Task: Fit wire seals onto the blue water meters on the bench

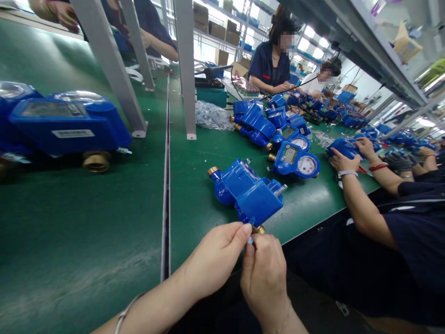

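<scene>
My left hand point(215, 260) and my right hand point(264, 273) meet at the front edge of the green bench, fingers pinched together around a tiny pale blue piece point(250, 240) that I cannot make out well. Just beyond my fingertips lies a blue water meter point(248, 190) with brass ends, tilted on the mat, its near brass fitting point(259, 229) touching my right hand's fingers.
Several more blue meters point(288, 148) lie further back on the bench. On the green conveyor belt point(86, 218) at left sits another blue meter point(69, 125). Grey posts point(186, 69) rise behind. A co-worker's arms point(361, 195) rest at right; others sit beyond.
</scene>
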Demonstrator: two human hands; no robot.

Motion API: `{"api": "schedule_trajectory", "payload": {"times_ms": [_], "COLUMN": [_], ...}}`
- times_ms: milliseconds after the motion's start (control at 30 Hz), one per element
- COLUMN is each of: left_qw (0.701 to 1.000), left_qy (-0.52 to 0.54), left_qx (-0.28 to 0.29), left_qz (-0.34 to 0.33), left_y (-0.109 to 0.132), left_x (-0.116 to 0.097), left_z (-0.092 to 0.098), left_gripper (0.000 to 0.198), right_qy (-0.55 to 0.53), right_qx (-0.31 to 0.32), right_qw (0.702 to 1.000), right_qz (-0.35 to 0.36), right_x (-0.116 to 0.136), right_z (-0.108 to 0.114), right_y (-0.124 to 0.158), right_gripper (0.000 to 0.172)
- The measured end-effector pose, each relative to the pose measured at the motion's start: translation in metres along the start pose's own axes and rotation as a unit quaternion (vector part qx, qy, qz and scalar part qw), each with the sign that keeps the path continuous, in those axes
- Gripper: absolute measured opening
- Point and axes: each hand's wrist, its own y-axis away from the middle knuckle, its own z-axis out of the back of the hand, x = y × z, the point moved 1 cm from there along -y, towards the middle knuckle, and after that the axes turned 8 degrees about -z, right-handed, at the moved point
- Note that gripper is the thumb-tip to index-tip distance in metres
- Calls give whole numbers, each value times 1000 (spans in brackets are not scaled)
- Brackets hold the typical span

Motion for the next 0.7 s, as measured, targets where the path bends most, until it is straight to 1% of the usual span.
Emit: {"api": "schedule_trajectory", "payload": {"times_ms": [33, 67, 100, 167, 200, 233, 267, 300, 333, 367, 400, 433, 467, 500, 533, 567, 600, 633, 667, 700], "left_qw": [1000, 1000, 1000, 999, 999, 999, 999, 998, 998, 997, 995, 994, 994, 994, 996, 997, 998, 999, 999, 999], "left_qy": [5, 10, 16, 30, 38, 43, 48, 53, 64, 77, 91, 102, 105, 100, 86, 68, 49, 32, 21, 18], "left_qx": [-1, -3, -4, -1, 1, 2, 1, -1, -3, -6, -7, -6, -6, -7, -8, -10, -11, -13, -14, -12], "left_qz": [1, 3, 5, 12, 15, 18, 21, 23, 26, 28, 30, 33, 35, 36, 37, 38, 39, 38, 37, 37], "left_y": [-1, -1, -1, -1, -1, -2, -2, -3, -4, -4, -5, -6, -7, -7, -7, -7, -7, -7, -7, -8], "left_x": [0, 1, 1, 1, 1, 1, 1, 2, 2, 2, 2, 2, 2, 1, 1, 0, 0, 0, 0, 0], "left_z": [-1, -1, -2, -3, -3, -3, -3, -2, -2, -2, -2, -2, -3, -3, -3, -4, -4, -4, -5, -5], "left_gripper": [40, 40, 39, 37, 37, 38, 39, 40, 42, 43, 43, 44, 44, 44, 44, 44, 44, 44, 43, 43], "right_qy": [-13, -50, -106, -223, -253, -255, -230, -184, -125, -65, -10, 31, 55, 58, 35, -17, -96, -189, -283, -360], "right_qx": [23, 58, 100, 174, 193, 192, 169, 132, 92, 53, 24, 9, 9, 18, 39, 67, 95, 120, 141, 153], "right_qw": [1000, 997, 986, 938, 917, 914, 930, 955, 978, 993, 999, 999, 998, 998, 999, 997, 987, 958, 910, 853], "right_qz": [-3, -32, -81, -199, -239, -251, -233, -193, -142, -89, -41, -3, 19, 26, 12, -28, -93, -177, -266, -345], "right_x": [-1, -2, -3, -1, 0, 1, 2, 3, 3, 2, 1, 0, -1, -2, -2, -2, -1, 1, 3, 5], "right_z": [0, 0, 0, 0, 0, 0, 1, 2, 2, 3, 3, 3, 3, 3, 3, 3, 2, 1, 0, -1], "right_y": [-2, -5, -7, -8, -8, -7, -6, -4, -3, -3, -3, -4, -5, -7, -10, -13, -16, -17, -18, -17], "right_gripper": [14, 18, 23, 31, 33, 31, 27, 22, 18, 16, 16, 15, 13, 12, 14, 18, 23, 25, 27, 29]}}
